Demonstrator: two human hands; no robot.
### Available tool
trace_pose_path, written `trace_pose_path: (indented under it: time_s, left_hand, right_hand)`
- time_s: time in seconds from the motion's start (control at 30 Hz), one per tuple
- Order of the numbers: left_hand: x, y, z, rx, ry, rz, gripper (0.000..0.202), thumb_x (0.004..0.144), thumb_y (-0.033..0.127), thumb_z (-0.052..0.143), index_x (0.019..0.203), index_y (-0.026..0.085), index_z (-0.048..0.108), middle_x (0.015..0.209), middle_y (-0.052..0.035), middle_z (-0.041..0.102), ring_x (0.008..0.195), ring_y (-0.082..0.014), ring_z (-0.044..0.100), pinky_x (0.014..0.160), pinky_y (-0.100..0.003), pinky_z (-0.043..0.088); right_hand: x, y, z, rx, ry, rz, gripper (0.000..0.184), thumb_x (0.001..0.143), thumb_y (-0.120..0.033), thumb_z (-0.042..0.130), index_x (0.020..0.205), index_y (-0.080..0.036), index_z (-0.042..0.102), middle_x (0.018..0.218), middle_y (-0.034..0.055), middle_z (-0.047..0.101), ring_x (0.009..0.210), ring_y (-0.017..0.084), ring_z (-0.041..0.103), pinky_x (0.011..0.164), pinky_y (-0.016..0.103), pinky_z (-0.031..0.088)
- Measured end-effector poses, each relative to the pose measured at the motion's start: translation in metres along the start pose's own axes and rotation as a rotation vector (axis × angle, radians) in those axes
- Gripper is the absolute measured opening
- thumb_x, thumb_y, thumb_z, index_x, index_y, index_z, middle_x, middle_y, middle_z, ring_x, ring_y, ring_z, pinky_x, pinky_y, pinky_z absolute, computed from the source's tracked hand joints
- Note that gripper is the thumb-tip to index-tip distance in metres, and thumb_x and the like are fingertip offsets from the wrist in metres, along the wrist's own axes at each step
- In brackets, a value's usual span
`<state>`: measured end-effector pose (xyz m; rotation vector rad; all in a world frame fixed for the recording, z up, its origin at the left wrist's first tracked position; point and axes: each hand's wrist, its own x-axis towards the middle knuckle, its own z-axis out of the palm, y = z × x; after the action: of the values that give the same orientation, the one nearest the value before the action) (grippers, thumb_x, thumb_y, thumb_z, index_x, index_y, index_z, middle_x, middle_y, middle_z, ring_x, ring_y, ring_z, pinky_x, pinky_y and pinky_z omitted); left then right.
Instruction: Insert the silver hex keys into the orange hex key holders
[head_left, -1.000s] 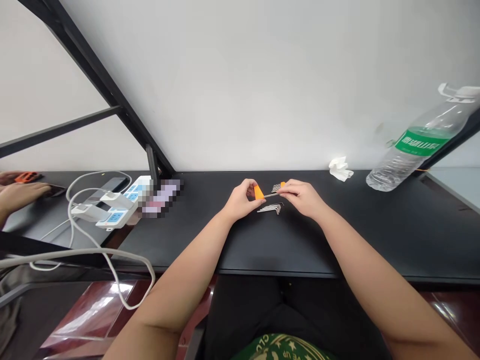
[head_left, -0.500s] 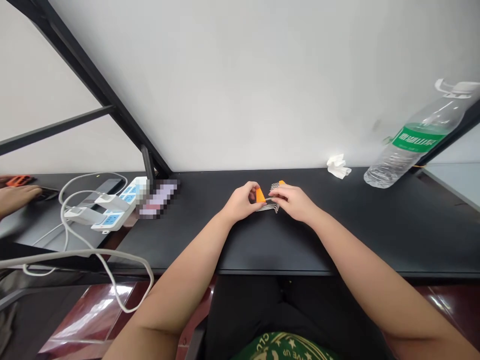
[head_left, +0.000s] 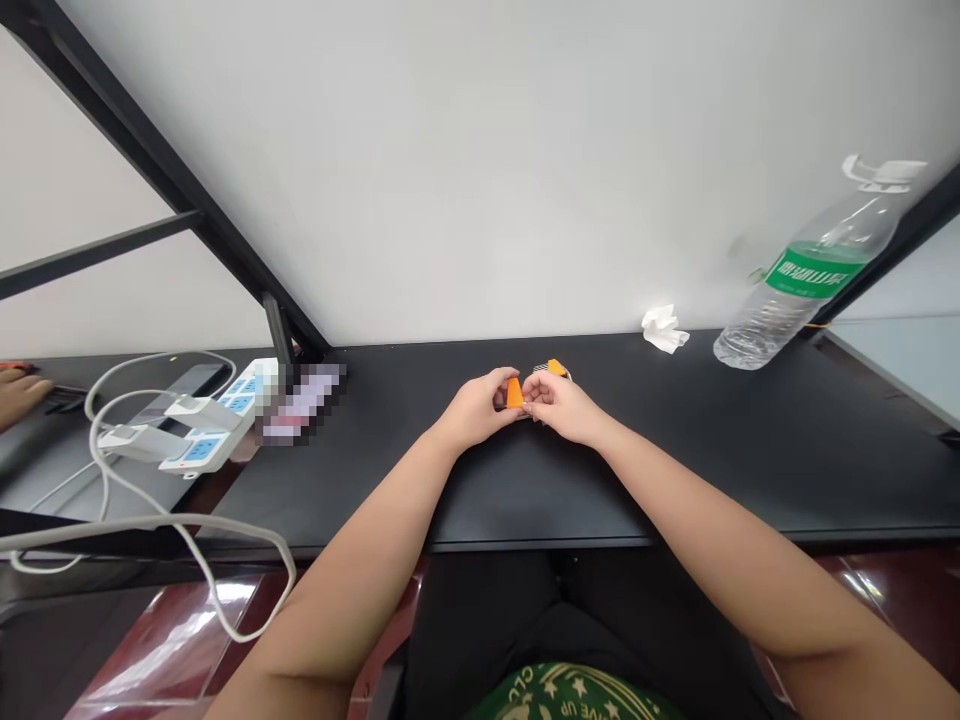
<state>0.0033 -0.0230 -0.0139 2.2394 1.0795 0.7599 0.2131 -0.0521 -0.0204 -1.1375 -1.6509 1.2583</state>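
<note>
My left hand (head_left: 475, 408) is closed, thumb and fingers gripping a small orange hex key holder (head_left: 514, 393) just above the black table. My right hand (head_left: 564, 405) is pinched against the holder's right side, its fingertips on a hex key that is mostly hidden. Behind the right hand lies a second orange piece (head_left: 556, 367), with thin metal keys showing at its left. Parts of more hex keys are covered by both hands.
A crumpled tissue (head_left: 664, 329) and a large plastic bottle (head_left: 793, 279) stand toward the back right. On the left are a power strip (head_left: 217, 435) with white chargers and cables, a blurred-out phone-like item (head_left: 304, 400) and another person's hand (head_left: 21, 396).
My right hand has moved left, close against the orange holder, covering the metal keys that showed between the hands. My left hand keeps its grip. The view has shifted slightly.
</note>
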Motion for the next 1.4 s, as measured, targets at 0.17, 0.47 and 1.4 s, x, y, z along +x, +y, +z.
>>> trace_pose_path:
  time_s: [0.17, 0.47, 1.4]
  left_hand:
    - [0.002, -0.007, 0.0, 0.039, -0.015, -0.041, 0.051, 0.084, 0.04, 0.075, 0.131, 0.023, 0.064, 0.096, -0.0005, 0.072, 0.078, -0.0164, 0.065, 0.079, -0.031, 0.055]
    - [0.003, -0.015, -0.002, 0.074, 0.051, -0.108, 0.06, 0.083, 0.032, 0.076, 0.138, 0.023, 0.056, 0.097, -0.001, 0.071, 0.083, -0.0179, 0.067, 0.08, -0.032, 0.055]
    - [0.002, -0.009, -0.005, 0.017, 0.095, -0.073, 0.047, 0.082, 0.038, 0.075, 0.127, 0.025, 0.067, 0.085, 0.0029, 0.067, 0.076, -0.0155, 0.061, 0.078, -0.029, 0.054]
  right_hand:
    - [-0.003, -0.002, -0.01, -0.371, 0.012, -0.078, 0.009, 0.088, -0.024, 0.067, 0.096, -0.023, 0.063, 0.092, 0.0018, 0.065, 0.079, 0.018, 0.061, 0.074, 0.034, 0.05]
    - [-0.01, -0.004, -0.011, -0.913, -0.089, -0.131, 0.009, 0.085, -0.014, 0.07, 0.079, -0.02, 0.065, 0.093, 0.0086, 0.067, 0.082, 0.022, 0.061, 0.068, 0.033, 0.043]
    - [-0.006, -0.009, -0.029, -0.435, 0.272, -0.317, 0.016, 0.091, -0.02, 0.062, 0.086, -0.023, 0.077, 0.089, 0.0036, 0.072, 0.076, 0.018, 0.064, 0.075, 0.033, 0.049]
